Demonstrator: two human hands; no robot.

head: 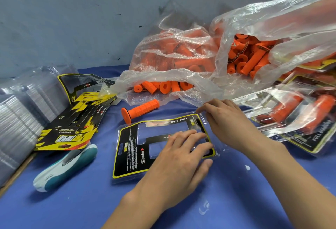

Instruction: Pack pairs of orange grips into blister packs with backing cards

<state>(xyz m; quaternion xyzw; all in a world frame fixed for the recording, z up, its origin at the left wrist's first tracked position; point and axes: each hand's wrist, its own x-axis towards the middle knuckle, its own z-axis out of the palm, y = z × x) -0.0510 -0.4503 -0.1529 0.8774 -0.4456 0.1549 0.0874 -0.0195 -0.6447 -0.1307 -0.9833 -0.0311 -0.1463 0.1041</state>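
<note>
Item: clear thin plastic blister pack (219, 144), lying flat near the middle of the blue cloth-covered table (72, 208), with a black-and-yellow printed backing card (127, 153) seated in it; both grip cavities appear unfilled. Left hand (180, 158): fingers straight and spread, pressing the card down. Right hand (225, 119): fingers curled at the pack's far right corner, apparently pinching the clear rim. Handling, as judged: pack is light, springy and slick, liable to skate on cloth and to crease or whiten if bent sharply; best held by the flat rim or corners, not the formed cavities. Card is stiff but thin, with cut-out windows that could catch or tear; press on solid printed areas. Related stock: one loose orange ribbed rubber grip with flange (140, 109), just beyond the pack, likely soft, grippy and easy to take around the barrel; crumpled clear plastic bags of orange grips (181, 59) behind; finished blister packs (294, 114) at right; spare backing cards (72, 127) and stacked empty blisters (21, 114) at left; white-and-teal hand tool (65, 167) near left.
</note>
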